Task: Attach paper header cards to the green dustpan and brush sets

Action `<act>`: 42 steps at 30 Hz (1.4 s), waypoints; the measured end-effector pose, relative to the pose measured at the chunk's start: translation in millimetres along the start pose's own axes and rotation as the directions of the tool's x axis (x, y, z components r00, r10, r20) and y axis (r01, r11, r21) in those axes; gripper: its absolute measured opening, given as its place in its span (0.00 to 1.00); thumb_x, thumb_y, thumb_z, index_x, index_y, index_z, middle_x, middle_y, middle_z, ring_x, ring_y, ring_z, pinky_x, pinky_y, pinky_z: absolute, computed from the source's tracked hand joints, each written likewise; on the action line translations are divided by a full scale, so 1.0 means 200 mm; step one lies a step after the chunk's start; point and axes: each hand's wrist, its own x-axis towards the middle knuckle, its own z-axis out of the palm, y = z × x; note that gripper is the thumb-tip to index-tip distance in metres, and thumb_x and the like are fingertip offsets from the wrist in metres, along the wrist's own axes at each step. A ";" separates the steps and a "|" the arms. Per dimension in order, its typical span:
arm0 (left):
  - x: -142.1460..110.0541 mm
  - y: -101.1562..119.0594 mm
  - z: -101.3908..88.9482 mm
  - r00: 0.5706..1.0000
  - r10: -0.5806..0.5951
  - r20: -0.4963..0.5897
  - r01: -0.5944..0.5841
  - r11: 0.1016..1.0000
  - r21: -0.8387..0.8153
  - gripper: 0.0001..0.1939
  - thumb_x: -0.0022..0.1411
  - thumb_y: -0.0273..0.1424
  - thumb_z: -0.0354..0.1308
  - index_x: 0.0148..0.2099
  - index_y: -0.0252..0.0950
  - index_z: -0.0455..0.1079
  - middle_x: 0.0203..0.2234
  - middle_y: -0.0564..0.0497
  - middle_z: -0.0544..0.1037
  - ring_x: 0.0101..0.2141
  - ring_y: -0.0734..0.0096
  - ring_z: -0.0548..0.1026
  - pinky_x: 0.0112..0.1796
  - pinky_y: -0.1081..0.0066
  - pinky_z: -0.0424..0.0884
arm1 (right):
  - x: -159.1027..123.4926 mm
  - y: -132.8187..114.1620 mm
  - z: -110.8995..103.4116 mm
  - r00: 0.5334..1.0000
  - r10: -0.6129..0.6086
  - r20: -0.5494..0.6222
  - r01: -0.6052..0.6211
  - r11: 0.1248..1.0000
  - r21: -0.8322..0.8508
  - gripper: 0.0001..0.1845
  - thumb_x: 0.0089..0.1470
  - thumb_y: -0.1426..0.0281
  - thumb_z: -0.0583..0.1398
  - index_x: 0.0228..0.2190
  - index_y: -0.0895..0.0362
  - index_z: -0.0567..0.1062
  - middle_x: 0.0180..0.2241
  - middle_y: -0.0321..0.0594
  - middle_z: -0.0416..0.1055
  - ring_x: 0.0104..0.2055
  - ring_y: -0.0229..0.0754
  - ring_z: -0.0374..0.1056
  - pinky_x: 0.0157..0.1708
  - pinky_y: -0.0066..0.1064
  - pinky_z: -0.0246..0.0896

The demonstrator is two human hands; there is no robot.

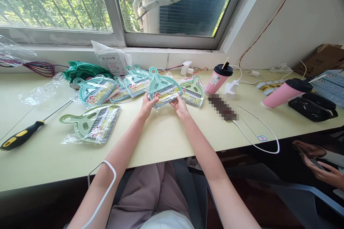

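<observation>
A mint-green mini dustpan and brush set [163, 87] in clear plastic wrap is held up between my two hands, its handle pointing away from me. My left hand [147, 106] grips its lower left edge, thumb on the front. At the lower right edge, my right hand [180, 106] holds it with the fingers partly underneath. Right behind it lies a light green wrapped set [192, 91]. To the left, several more wrapped sets [96, 91] overlap in a row. Closer to me on the left rests a separate green wrapped set [94, 123].
A screwdriver [27, 134] lies at far left. Pink cups with black lids, one upright [219, 78] and one leaning in view [287, 93], stand to the right near a white cable [278, 143] and black case [313, 106]. Another person's hands [317, 164] hold a phone at lower right.
</observation>
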 end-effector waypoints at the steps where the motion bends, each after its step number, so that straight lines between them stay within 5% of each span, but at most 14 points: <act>1: 0.02 0.01 -0.03 1.000 -0.009 -0.025 0.009 1.000 -0.011 0.31 0.39 0.34 0.72 0.46 0.38 0.63 0.36 0.50 0.77 0.36 0.63 0.77 0.37 0.66 0.72 | -0.01 -0.02 0.00 1.000 -0.017 0.001 0.017 0.999 -0.034 0.08 0.56 0.67 0.63 0.32 0.59 0.76 0.32 0.44 0.80 0.40 0.42 0.79 0.47 0.36 0.75; 4: 0.06 0.05 -0.14 0.995 -0.057 -0.086 0.053 0.997 -0.055 0.28 0.38 0.30 0.70 0.43 0.38 0.65 0.32 0.52 0.76 0.34 0.66 0.76 0.36 0.67 0.72 | -0.03 -0.09 -0.03 0.972 -0.232 -0.027 0.221 0.952 -0.213 0.08 0.57 0.67 0.61 0.34 0.58 0.77 0.35 0.43 0.80 0.41 0.42 0.78 0.49 0.39 0.74; 8: 0.07 0.11 -0.27 0.991 -0.112 -0.068 0.106 0.991 -0.083 0.21 0.38 0.27 0.70 0.37 0.36 0.67 0.29 0.52 0.77 0.34 0.67 0.76 0.37 0.68 0.72 | -0.07 -0.15 -0.05 0.772 -0.610 0.182 0.605 0.615 -0.505 0.17 0.53 0.75 0.60 0.43 0.50 0.79 0.53 0.40 0.73 0.60 0.44 0.66 0.62 0.41 0.61; 11: 0.05 0.13 -0.30 0.991 -0.125 -0.041 0.122 0.991 -0.061 0.19 0.38 0.27 0.71 0.34 0.36 0.69 0.29 0.51 0.78 0.35 0.67 0.76 0.37 0.70 0.72 | -0.09 -0.17 -0.05 0.653 -0.636 0.412 0.717 0.343 -0.607 0.24 0.50 0.79 0.62 0.46 0.45 0.79 0.61 0.37 0.65 0.68 0.47 0.53 0.69 0.46 0.48; 14: 0.04 0.13 -0.30 0.990 -0.141 0.011 0.141 0.989 -0.043 0.19 0.37 0.27 0.72 0.34 0.37 0.70 0.28 0.52 0.77 0.34 0.67 0.76 0.35 0.70 0.73 | -0.10 -0.16 -0.05 0.619 -0.611 0.494 0.734 0.225 -0.641 0.15 0.52 0.76 0.64 0.39 0.45 0.81 0.57 0.36 0.67 0.65 0.49 0.54 0.67 0.49 0.49; 18: 0.05 0.11 -0.30 0.985 -0.171 0.040 0.172 0.985 -0.025 0.20 0.36 0.27 0.72 0.33 0.37 0.69 0.25 0.53 0.76 0.31 0.66 0.76 0.33 0.69 0.73 | -0.10 -0.17 -0.05 0.608 -0.616 0.501 0.746 0.228 -0.625 0.07 0.53 0.69 0.66 0.27 0.45 0.82 0.49 0.38 0.71 0.60 0.51 0.58 0.61 0.49 0.56; 23: 0.04 0.11 -0.30 0.956 -0.264 0.124 0.260 0.964 0.049 0.20 0.37 0.27 0.74 0.32 0.36 0.68 0.26 0.52 0.76 0.30 0.68 0.76 0.31 0.71 0.72 | -0.09 -0.18 -0.06 0.614 -0.591 0.523 0.769 0.297 -0.566 0.03 0.50 0.66 0.69 0.26 0.47 0.83 0.47 0.39 0.72 0.55 0.49 0.61 0.59 0.46 0.57; 26: 0.03 0.10 -0.28 0.924 -0.308 0.226 0.295 0.951 0.091 0.24 0.40 0.28 0.74 0.41 0.35 0.70 0.33 0.49 0.79 0.32 0.67 0.77 0.32 0.70 0.74 | -0.07 -0.16 -0.07 0.627 -0.606 0.490 0.761 0.341 -0.553 0.05 0.51 0.63 0.69 0.26 0.48 0.82 0.48 0.39 0.73 0.55 0.49 0.63 0.59 0.46 0.56; 30: 0.02 0.10 -0.25 0.931 -0.258 0.257 0.239 0.965 0.106 0.30 0.44 0.27 0.73 0.50 0.35 0.68 0.41 0.48 0.79 0.38 0.66 0.78 0.37 0.71 0.73 | -0.02 -0.13 -0.09 0.666 -0.638 0.387 0.714 0.393 -0.579 0.08 0.50 0.61 0.68 0.26 0.51 0.81 0.47 0.40 0.73 0.56 0.48 0.64 0.59 0.45 0.56; 35: 0.01 0.09 -0.23 0.921 -0.244 0.304 0.206 0.967 0.153 0.36 0.48 0.32 0.72 0.58 0.39 0.64 0.48 0.46 0.76 0.43 0.64 0.77 0.37 0.71 0.72 | 0.02 -0.08 -0.10 0.644 -0.715 0.274 0.665 0.346 -0.662 0.08 0.51 0.63 0.67 0.25 0.53 0.80 0.45 0.43 0.72 0.51 0.48 0.67 0.57 0.43 0.60; 39: -0.01 0.10 -0.21 0.920 -0.241 0.309 0.195 0.965 0.174 0.39 0.50 0.33 0.70 0.62 0.41 0.61 0.51 0.45 0.75 0.47 0.62 0.76 0.40 0.70 0.72 | 0.00 -0.06 -0.09 0.618 -0.743 0.255 0.652 0.304 -0.695 0.07 0.52 0.65 0.66 0.27 0.54 0.79 0.49 0.46 0.69 0.50 0.47 0.68 0.56 0.41 0.63; 42: -0.01 0.10 -0.21 0.923 -0.228 0.311 0.170 0.964 0.202 0.41 0.51 0.34 0.70 0.65 0.43 0.58 0.52 0.46 0.74 0.48 0.61 0.75 0.42 0.67 0.73 | 0.00 -0.05 -0.08 0.643 -0.725 0.247 0.663 0.365 -0.654 0.11 0.52 0.66 0.65 0.39 0.53 0.79 0.56 0.47 0.66 0.56 0.47 0.66 0.56 0.40 0.64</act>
